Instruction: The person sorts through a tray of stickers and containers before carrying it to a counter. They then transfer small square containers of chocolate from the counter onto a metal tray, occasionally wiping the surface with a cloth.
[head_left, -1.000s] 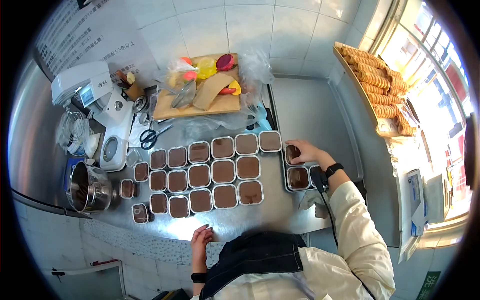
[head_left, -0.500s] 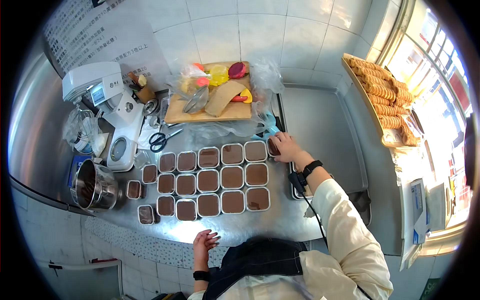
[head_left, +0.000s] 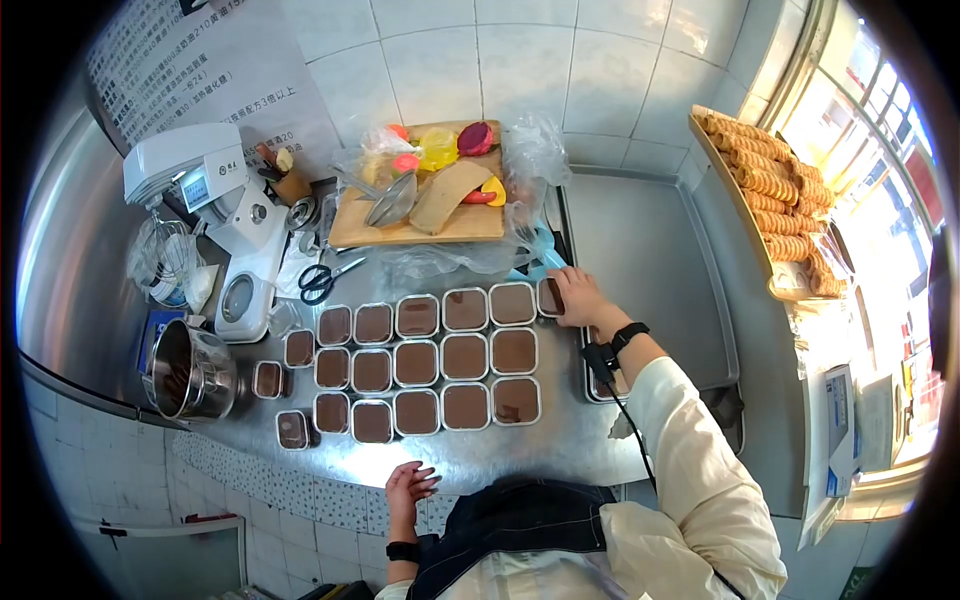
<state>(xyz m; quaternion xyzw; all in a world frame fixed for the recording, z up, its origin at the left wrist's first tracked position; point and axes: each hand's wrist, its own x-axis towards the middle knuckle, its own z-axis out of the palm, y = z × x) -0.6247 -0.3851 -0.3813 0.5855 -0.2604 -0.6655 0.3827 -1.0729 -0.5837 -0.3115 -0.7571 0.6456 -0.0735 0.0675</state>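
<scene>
My right hand (head_left: 581, 298) has its fingers curled on a square clear container with a brown chocolate-like filling (head_left: 549, 296), at the right end of the back row. The hand covers this container's right side. Beside it stands another filled container (head_left: 512, 303), one of several set out in three rows on the metal table (head_left: 590, 450). My left hand (head_left: 411, 486) hangs near the table's front edge, fingers loosely apart and holding nothing. Smaller filled containers (head_left: 293, 429) stand at the left of the rows.
Behind the rows lies a cutting board (head_left: 350, 230) bearing a strainer (head_left: 392, 200) and plastic bags. Scissors (head_left: 318, 284), a stand mixer (head_left: 245, 225) and a steel pot (head_left: 215, 375) are at left. A metal tray (head_left: 650, 240) and a tray of cookies (head_left: 765, 190) are at right.
My right hand has shifted slightly to the right, and more of the container under its fingers shows. My left hand stays almost where it was.
</scene>
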